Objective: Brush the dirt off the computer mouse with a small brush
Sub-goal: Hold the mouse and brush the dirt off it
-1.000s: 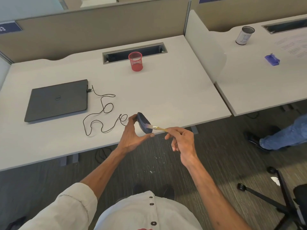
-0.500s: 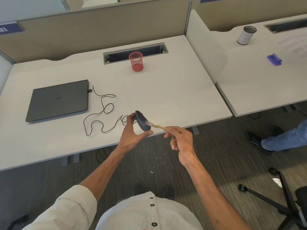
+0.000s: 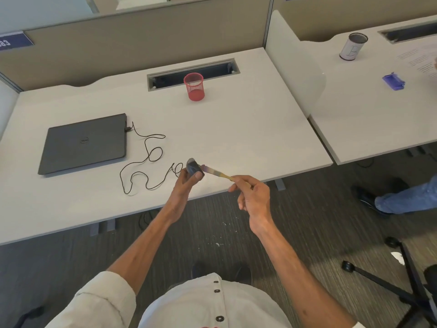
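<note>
My left hand [image 3: 185, 183] is closed around the mouse [image 3: 194, 167], fingers and thumb pinching its sides, lifted over the near edge of the desk [image 3: 236, 129]. The mouse is tilted, and the frame is blurred there, so I can't say for sure which face points at me. My right hand [image 3: 254, 197] is at 3 o'clock from the mouse, fingers curled shut on the wooden handle of the small brush [image 3: 218, 174]. The handle runs from my fingertips toward 10 o'clock and the bristles touch the right side of the mouse. The mouse cable [image 3: 146, 162] leaves the mouse at 9 o'clock, loops loosely across the desk top, and ends at the right edge of the closed laptop [image 3: 82, 144], which lies flat at about 10 o'clock from the mouse. A red mesh cup [image 3: 194, 86] stands upright at 12 o'clock, just in front of the cable slot [image 3: 192, 73] at the back of the desk. The next desk, at 2 o'clock, carries a grey cup [image 3: 352, 46], a small blue object [image 3: 393, 81] and some paper [image 3: 421, 59]. There are pale specks on the carpet [image 3: 222, 235] between my forearms. A chair base [image 3: 387, 278] sits at 4 o'clock, and someone's jeans leg and shoe [image 3: 387, 200] are at 3 o'clock.
</note>
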The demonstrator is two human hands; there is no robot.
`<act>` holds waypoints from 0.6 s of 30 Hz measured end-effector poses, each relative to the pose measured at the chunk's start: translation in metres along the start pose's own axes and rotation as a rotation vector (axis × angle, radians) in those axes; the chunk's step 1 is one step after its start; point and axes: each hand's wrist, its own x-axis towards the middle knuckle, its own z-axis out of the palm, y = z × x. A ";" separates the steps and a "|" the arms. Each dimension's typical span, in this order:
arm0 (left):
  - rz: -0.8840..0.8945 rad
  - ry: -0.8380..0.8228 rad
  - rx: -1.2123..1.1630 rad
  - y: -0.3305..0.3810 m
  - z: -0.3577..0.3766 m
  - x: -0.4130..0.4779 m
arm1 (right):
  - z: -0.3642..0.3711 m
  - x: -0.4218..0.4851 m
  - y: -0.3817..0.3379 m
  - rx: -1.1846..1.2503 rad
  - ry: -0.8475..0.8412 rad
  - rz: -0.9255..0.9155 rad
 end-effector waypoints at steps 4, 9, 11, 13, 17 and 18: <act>-0.016 -0.085 -0.053 0.008 -0.004 -0.006 | 0.012 -0.002 0.005 -0.019 -0.063 -0.005; -0.056 -0.108 -0.253 0.012 -0.012 -0.008 | 0.012 -0.002 0.014 -0.120 -0.008 0.023; -0.074 -0.113 -0.378 0.014 -0.014 -0.007 | 0.011 -0.001 0.012 -0.097 0.007 0.008; -0.082 -0.114 -0.470 0.013 -0.016 -0.006 | 0.013 -0.002 0.008 -0.050 -0.025 -0.045; -0.105 -0.178 -0.568 0.010 -0.021 -0.003 | 0.027 -0.006 0.005 -0.044 -0.112 -0.132; -0.116 -0.188 -0.591 0.009 -0.022 -0.002 | 0.030 -0.007 0.007 -0.057 -0.119 -0.138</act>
